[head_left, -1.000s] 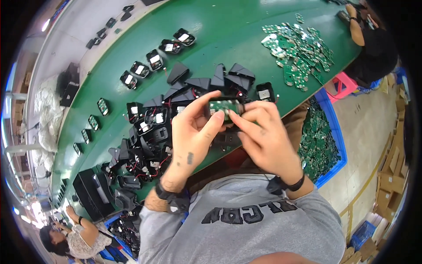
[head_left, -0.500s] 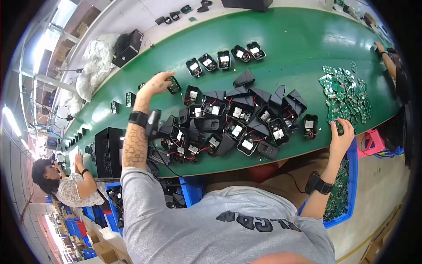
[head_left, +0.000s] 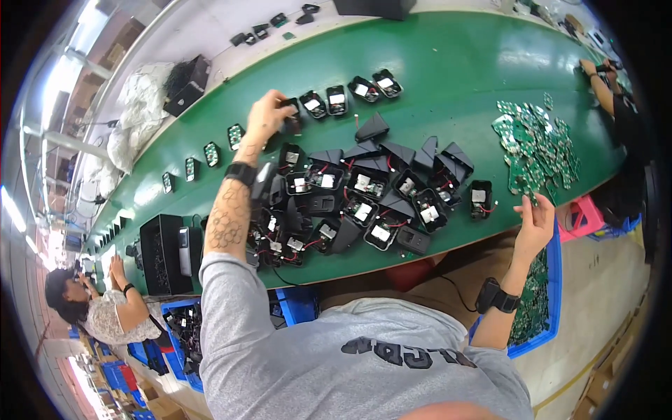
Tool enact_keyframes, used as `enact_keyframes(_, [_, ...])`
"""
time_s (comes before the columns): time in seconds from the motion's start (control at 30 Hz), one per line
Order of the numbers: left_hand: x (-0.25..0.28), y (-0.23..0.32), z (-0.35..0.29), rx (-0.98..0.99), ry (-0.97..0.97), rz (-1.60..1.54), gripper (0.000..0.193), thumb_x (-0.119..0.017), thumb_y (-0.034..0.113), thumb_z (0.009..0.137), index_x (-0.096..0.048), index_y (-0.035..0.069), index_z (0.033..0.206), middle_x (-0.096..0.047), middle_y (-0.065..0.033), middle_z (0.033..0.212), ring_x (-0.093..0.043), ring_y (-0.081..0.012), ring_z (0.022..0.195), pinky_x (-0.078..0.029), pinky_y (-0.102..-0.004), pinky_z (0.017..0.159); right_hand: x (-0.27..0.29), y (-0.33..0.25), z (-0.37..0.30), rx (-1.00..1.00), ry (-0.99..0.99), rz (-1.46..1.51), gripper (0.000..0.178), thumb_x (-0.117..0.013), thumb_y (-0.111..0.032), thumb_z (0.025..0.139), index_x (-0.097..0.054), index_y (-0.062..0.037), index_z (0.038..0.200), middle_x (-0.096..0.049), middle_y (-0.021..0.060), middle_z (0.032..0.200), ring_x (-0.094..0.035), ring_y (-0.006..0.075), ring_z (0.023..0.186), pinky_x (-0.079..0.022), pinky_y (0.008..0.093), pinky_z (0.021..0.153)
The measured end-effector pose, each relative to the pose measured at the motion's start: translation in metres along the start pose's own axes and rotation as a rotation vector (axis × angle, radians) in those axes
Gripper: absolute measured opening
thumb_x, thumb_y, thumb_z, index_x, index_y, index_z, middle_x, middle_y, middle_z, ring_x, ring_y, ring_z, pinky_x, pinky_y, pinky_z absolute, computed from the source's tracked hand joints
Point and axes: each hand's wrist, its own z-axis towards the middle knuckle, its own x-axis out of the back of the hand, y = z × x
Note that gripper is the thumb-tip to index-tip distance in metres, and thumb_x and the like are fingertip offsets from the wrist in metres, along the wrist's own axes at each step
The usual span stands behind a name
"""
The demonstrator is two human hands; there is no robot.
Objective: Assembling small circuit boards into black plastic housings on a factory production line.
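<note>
Head view: the right hand (head_left: 535, 225) pinches a green circuit board (head_left: 533, 199) at the loose pile (head_left: 537, 150) by the desk's (head_left: 448, 70) near edge, a hold best made lightly, rim only; the left hand (head_left: 267, 115) touches a black housing (head_left: 292, 124) toward the far edge, its grip too blurred to tell. The board looks small, mostly finger-hidden.

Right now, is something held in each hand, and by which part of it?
The right hand pinches a green circuit board by its near end. The left hand is at a black housing; blur hides any hold.
</note>
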Motion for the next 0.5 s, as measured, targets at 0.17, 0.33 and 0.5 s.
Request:
enact_keyframes(0.17, [0.046,0.083,-0.024,0.14,0.146,-1.058,0.037,-0.061,0.013,0.092,-0.052,0.008,0.127,-0.061,-0.0162,0.111,-0.063,-0.026,0.098,-0.054,-0.0321,0.079,0.006,-0.05,-0.012,-0.131,-0.225,0.112,0.032,-0.059,-0.007,0.093,-0.059,0.0015,0.123,-0.065,0.0038,0.087,-0.063,0.0114,0.08,-0.05,0.0247,0.074])
enact_keyframes(0.33, [0.008,0.22,-0.142,0.525,-0.522,-1.637,0.053,-0.047,0.014,0.094,-0.031,0.014,0.144,-0.058,-0.0227,0.111,-0.061,-0.0333,0.108,-0.059,-0.0319,0.055,-0.019,-0.084,-0.034,-0.274,-0.44,0.344,0.033,-0.062,0.0,0.085,-0.059,0.0022,0.118,-0.063,0.0057,0.087,-0.063,0.012,0.073,-0.047,0.0222,0.061])
enact_keyframes(0.5, [-0.034,0.25,-0.183,0.577,-0.741,-1.625,0.058,-0.049,0.002,0.09,-0.03,0.008,0.145,-0.057,-0.0232,0.124,-0.062,-0.0323,0.109,-0.061,-0.0292,0.064,-0.031,-0.095,-0.045,-0.335,-0.575,0.586,0.02,-0.061,0.003,0.082,-0.058,0.0017,0.102,-0.063,0.0074,0.085,-0.062,0.0127,0.066,-0.049,0.0233,0.055])
